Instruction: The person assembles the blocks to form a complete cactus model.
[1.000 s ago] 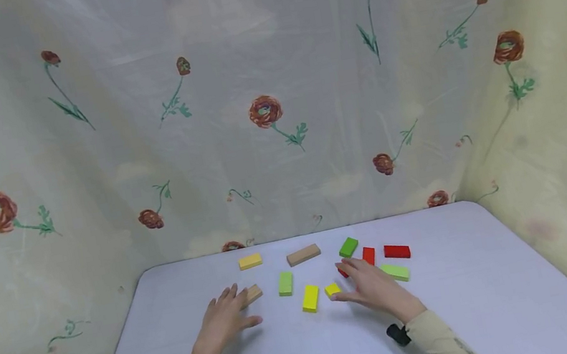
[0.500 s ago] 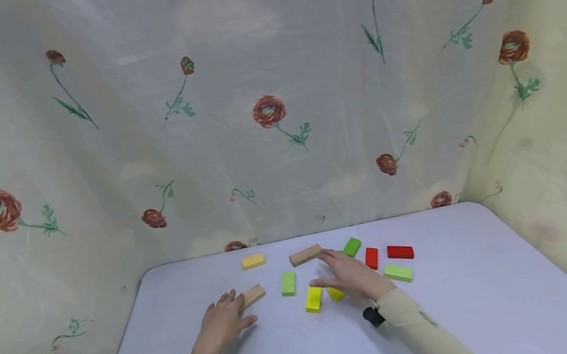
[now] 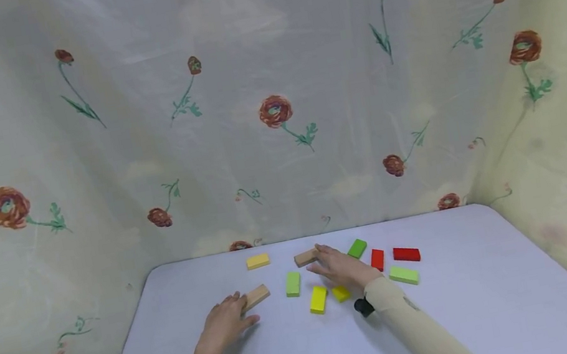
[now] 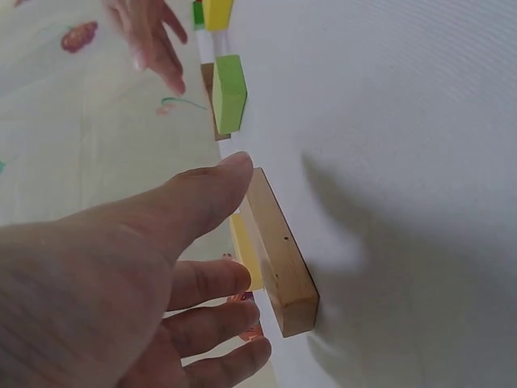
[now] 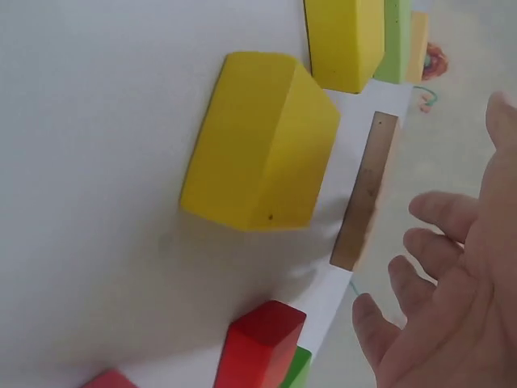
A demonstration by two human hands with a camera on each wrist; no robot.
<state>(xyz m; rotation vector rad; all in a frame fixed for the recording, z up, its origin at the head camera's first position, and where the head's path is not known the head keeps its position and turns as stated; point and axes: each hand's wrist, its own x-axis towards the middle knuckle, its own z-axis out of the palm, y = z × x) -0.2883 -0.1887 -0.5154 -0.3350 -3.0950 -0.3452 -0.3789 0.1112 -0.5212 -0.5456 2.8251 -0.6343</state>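
Observation:
My left hand (image 3: 224,323) hovers at the near end of a plain wooden block (image 3: 256,296), thumb held apart. The left wrist view shows its loosely bent fingers (image 4: 218,315) beside that wooden block (image 4: 279,259), not curled round it. My right hand (image 3: 340,267) reaches over the table to another wooden block (image 3: 305,258) and hides its right end. From the right wrist, the fingers (image 5: 416,283) look spread and hold nothing, with the far wooden block (image 5: 367,190) beyond a yellow block (image 5: 250,141). Whether the fingertips touch the wood I cannot tell.
Between the hands lie a light green block (image 3: 293,284) and a yellow block (image 3: 318,300). A pale yellow block (image 3: 258,261) lies at the back. On the right are a green block (image 3: 357,248), red blocks (image 3: 406,254) and another light green block (image 3: 404,275). Flowered cloth (image 3: 282,171) hangs behind the table.
My right hand has moved left and away from me, from the red blocks to the far wooden block. The left hand has hardly moved. The head view has shifted slightly.

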